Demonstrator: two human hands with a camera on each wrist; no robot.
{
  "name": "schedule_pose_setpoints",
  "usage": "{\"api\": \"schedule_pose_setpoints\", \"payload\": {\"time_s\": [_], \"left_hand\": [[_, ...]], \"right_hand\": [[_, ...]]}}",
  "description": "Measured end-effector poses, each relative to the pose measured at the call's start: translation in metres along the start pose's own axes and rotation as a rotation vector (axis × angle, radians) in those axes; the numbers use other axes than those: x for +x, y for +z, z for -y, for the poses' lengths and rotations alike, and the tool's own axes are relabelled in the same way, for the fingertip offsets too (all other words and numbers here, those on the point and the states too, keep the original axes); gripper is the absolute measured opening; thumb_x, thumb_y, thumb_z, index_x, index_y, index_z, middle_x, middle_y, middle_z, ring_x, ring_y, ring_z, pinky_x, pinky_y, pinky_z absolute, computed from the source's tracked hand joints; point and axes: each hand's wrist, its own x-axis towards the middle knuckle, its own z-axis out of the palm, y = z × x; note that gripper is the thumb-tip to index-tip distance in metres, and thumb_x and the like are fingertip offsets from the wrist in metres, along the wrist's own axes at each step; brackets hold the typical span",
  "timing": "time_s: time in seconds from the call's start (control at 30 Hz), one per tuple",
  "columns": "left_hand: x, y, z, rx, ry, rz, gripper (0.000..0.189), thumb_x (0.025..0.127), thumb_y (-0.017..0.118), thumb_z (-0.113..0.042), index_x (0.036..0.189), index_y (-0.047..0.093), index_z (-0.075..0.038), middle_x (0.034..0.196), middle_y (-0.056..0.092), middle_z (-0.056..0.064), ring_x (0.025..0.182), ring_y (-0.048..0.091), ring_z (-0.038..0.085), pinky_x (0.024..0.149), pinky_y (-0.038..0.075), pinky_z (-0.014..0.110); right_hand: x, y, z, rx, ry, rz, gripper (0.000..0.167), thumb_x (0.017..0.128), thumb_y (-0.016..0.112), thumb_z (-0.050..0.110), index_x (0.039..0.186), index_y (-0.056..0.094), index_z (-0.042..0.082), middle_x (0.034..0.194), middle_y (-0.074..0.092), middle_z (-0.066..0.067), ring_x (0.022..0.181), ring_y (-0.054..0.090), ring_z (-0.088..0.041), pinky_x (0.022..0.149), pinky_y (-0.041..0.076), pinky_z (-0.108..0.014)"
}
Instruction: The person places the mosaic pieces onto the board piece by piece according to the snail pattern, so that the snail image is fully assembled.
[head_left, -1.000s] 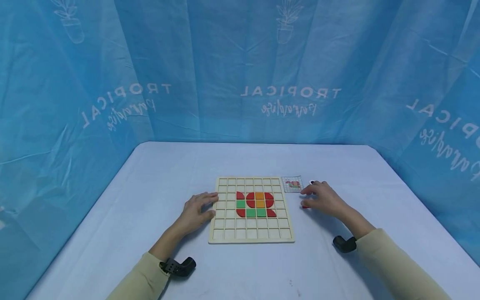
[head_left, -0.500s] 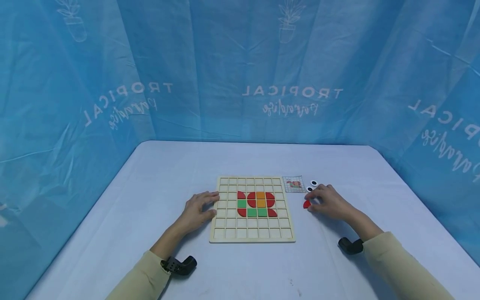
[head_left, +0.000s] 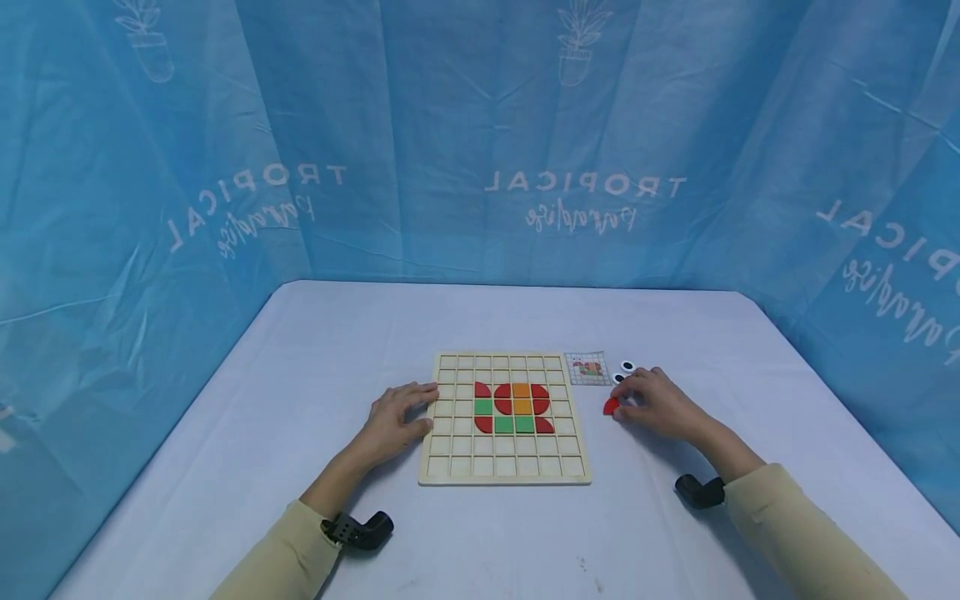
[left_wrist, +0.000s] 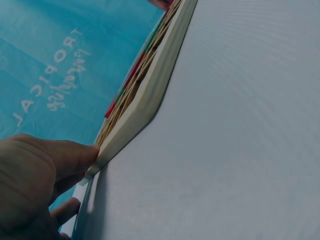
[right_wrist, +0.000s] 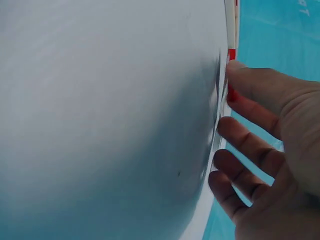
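A wooden grid board [head_left: 504,468] lies on the white table, with red, green and orange tiles [head_left: 513,408] set in its middle cells. My left hand [head_left: 393,421] rests against the board's left edge, its fingers and thumb spread. In the left wrist view the thumb [left_wrist: 75,152] touches the board's side. To the right of the board, my right hand [head_left: 656,407] pinches a red quarter-circle tile [head_left: 611,407] between thumb and forefinger, low over the table. The right wrist view shows red [right_wrist: 232,94] between these fingers; the other fingers are loosely bent.
A small printed pattern card [head_left: 588,368] lies at the board's upper right corner. Two round black-and-white eye pieces [head_left: 627,366] lie between the card and my right hand. A blue curtain [head_left: 480,150] surrounds the table's back and sides.
My right hand has shifted slightly right from a second ago, uncovering the eye pieces. The red tile has turned a little and moved slightly left in the last half second. My left hand stays at the board.
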Motion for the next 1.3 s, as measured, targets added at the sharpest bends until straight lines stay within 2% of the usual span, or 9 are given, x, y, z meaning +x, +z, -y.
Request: {"api": "schedule_pose_setpoints", "payload": {"time_s": [0.17, 0.5, 0.83, 1.07, 1.3], "left_hand": [[0.0, -0.001, 0.0, -0.012, -0.003, 0.01, 0.048, 0.084, 0.063, -0.01, 0.131, 0.056, -0.006, 0.145, 0.047, 0.007, 0.14, 0.028, 0.034, 0.112, 0.012, 0.059], [0.0, -0.001, -0.001, -0.021, -0.019, 0.018, 0.049, 0.084, 0.063, -0.011, 0.132, 0.054, -0.007, 0.146, 0.046, 0.006, 0.141, 0.027, 0.034, 0.113, 0.01, 0.058], [0.0, -0.001, -0.001, -0.064, -0.041, 0.022, 0.049, 0.085, 0.065, -0.01, 0.132, 0.054, -0.007, 0.146, 0.046, 0.006, 0.142, 0.026, 0.033, 0.115, 0.007, 0.057], [0.001, 0.0, -0.002, -0.051, -0.069, 0.024, 0.049, 0.084, 0.065, -0.011, 0.133, 0.055, -0.01, 0.147, 0.045, 0.003, 0.142, 0.025, 0.03, 0.116, 0.007, 0.056], [0.0, -0.001, -0.002, -0.05, -0.114, 0.033, 0.05, 0.086, 0.065, -0.014, 0.134, 0.054, -0.014, 0.148, 0.043, 0.0, 0.143, 0.021, 0.028, 0.115, 0.012, 0.058]], "right_hand": [[0.009, 0.001, 0.02, 0.003, -0.019, -0.017, 0.025, 0.079, 0.074, 0.023, 0.103, 0.071, 0.016, 0.106, 0.064, -0.003, 0.1, 0.046, -0.02, 0.08, 0.044, -0.033], [0.037, 0.021, 0.083, 0.047, -0.075, -0.046, 0.025, 0.08, 0.073, 0.029, 0.101, 0.07, 0.017, 0.102, 0.064, 0.0, 0.104, 0.048, -0.021, 0.086, 0.046, -0.041], [0.069, 0.043, 0.143, 0.02, -0.15, -0.043, 0.024, 0.082, 0.072, 0.03, 0.102, 0.07, 0.017, 0.099, 0.063, 0.0, 0.095, 0.046, -0.018, 0.079, 0.046, -0.035], [0.085, 0.055, 0.167, 0.008, -0.177, -0.005, 0.028, 0.083, 0.07, 0.034, 0.105, 0.07, 0.018, 0.104, 0.064, 0.0, 0.098, 0.047, -0.02, 0.081, 0.046, -0.035], [0.096, 0.066, 0.177, 0.01, -0.147, 0.031, 0.027, 0.082, 0.072, 0.035, 0.102, 0.07, 0.018, 0.1, 0.065, 0.001, 0.093, 0.047, -0.017, 0.079, 0.044, -0.032]]}}
